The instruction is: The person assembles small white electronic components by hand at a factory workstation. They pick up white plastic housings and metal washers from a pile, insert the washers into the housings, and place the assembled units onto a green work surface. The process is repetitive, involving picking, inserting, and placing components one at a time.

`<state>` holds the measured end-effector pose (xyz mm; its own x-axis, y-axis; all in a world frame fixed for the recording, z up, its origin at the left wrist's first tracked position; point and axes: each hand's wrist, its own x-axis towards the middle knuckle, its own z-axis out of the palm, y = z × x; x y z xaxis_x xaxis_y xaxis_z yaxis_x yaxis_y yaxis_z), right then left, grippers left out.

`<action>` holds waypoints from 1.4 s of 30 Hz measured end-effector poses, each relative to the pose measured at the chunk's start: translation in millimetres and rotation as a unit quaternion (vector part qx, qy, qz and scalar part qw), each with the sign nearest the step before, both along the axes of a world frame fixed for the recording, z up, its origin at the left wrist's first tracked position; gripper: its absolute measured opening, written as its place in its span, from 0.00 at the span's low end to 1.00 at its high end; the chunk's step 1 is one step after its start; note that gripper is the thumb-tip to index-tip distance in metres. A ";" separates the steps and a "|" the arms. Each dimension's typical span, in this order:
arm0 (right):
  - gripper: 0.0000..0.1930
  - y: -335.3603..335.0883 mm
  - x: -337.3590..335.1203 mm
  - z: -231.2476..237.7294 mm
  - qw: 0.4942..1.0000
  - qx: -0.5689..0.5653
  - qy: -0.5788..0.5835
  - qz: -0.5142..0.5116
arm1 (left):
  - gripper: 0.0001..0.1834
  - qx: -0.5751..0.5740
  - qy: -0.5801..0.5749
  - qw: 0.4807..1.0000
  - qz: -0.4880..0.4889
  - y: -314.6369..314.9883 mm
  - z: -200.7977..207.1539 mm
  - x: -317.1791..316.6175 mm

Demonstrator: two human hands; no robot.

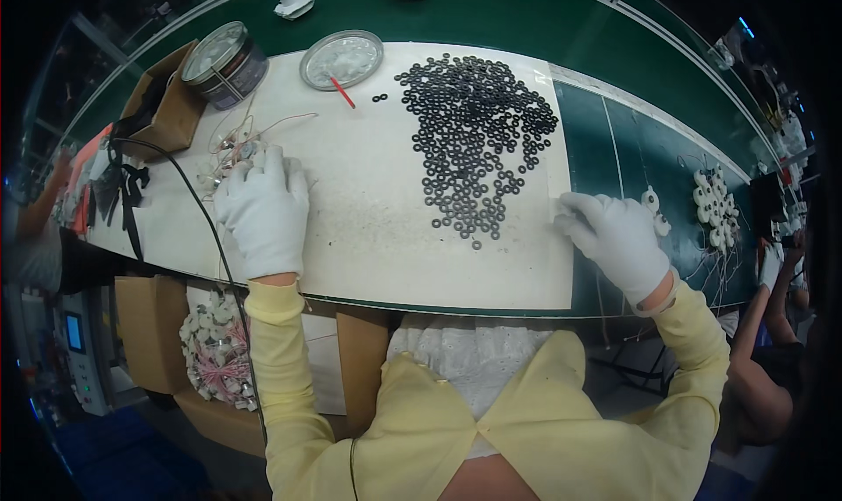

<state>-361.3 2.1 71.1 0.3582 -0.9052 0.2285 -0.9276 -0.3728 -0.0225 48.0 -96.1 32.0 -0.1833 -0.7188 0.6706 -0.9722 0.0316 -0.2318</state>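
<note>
My left hand [265, 216], in a white glove, lies palm down at the left of the white work sheet. Its fingers reach forward, slightly apart, against a small cluster of wired parts [235, 150] with thin pinkish leads. What lies under the fingertips is hidden. My right hand [621, 242], also gloved, is over the sheet's right edge, its fingers bent and drawn toward the thumb; anything between them is too small to make out. Between the hands, toward the far side, spreads a large patch of small black rings [474, 142].
A round lid [342, 60] with whitish paste holds a red stick [343, 92]. Behind my left hand stand an open tin [226, 67] and a cardboard box [175, 120]. White round wired parts [717, 207] lie at right. A black cable [206, 212] passes my left arm.
</note>
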 end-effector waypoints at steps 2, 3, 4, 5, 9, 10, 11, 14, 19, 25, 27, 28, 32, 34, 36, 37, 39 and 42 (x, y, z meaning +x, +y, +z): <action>0.16 -4.5 2.0 8.7 0.995 0.078 -0.064 -0.014 | 0.10 0.057 0.044 0.997 -0.003 -2.4 9.9 -0.2; 0.16 -8.3 4.7 12.2 0.988 0.114 -0.102 -0.019 | 0.11 0.085 0.063 0.994 -0.001 -2.8 15.4 3.7; 0.17 -12.3 6.1 13.6 0.979 0.150 -0.139 -0.024 | 0.10 0.066 0.052 0.996 -0.004 -6.9 18.8 9.7; 0.17 -16.4 6.2 11.6 0.968 0.169 -0.185 -0.031 | 0.10 0.047 0.042 0.998 -0.007 -13.3 21.7 16.7; 0.16 -35.1 9.1 10.6 0.943 0.212 -0.254 -0.043 | 0.10 0.017 -0.033 0.999 -0.023 -23.2 19.0 24.5; 0.16 -39.8 10.0 9.7 0.942 0.219 -0.250 -0.046 | 0.10 0.023 -0.026 0.999 -0.027 -22.4 20.0 24.6; 0.15 -43.6 11.0 9.5 0.941 0.226 -0.245 -0.049 | 0.10 0.028 -0.020 0.999 -0.031 -19.9 20.9 23.4; 0.15 -49.0 15.0 7.7 0.946 0.212 -0.243 -0.022 | 0.10 0.034 0.000 0.999 -0.037 -16.5 17.1 18.6; 0.14 -52.4 10.6 0.9 0.951 0.189 -0.243 0.020 | 0.11 0.029 0.005 0.999 -0.019 -20.5 8.9 19.4; 0.13 -57.9 14.6 -0.4 0.975 0.122 -0.174 0.071 | 0.12 0.119 0.033 0.992 -0.026 -14.4 12.0 12.2; 0.13 -59.8 16.5 -1.1 0.982 0.083 -0.140 0.096 | 0.12 0.083 0.062 0.991 -0.082 -4.7 10.7 1.5; 0.13 -61.0 17.2 -1.5 0.984 0.064 -0.127 0.110 | 0.11 0.064 0.060 0.992 -0.095 -0.7 11.6 -3.9; 0.14 -58.9 36.2 21.0 0.989 -0.012 -0.005 0.148 | 0.15 0.092 0.065 0.987 -0.119 20.1 17.9 -18.4; 0.16 -57.2 33.2 16.1 0.989 -0.036 0.031 0.138 | 0.18 0.100 0.076 0.982 -0.144 26.5 18.9 -22.2; 0.17 -55.8 33.7 14.6 0.988 -0.046 0.051 0.136 | 0.19 0.088 0.080 0.978 -0.170 28.9 13.5 -27.6; 0.16 -56.4 34.0 16.7 0.989 -0.024 0.050 0.140 | 0.19 0.078 0.080 0.977 -0.181 31.2 12.0 -28.8; 0.14 -52.9 32.4 17.3 0.987 0.000 0.063 0.148 | 0.18 0.084 0.092 0.975 -0.185 38.3 12.1 -29.9; 0.10 -41.8 26.9 22.2 0.981 0.014 0.108 0.161 | 0.18 0.072 0.115 0.970 -0.199 45.5 6.6 -27.0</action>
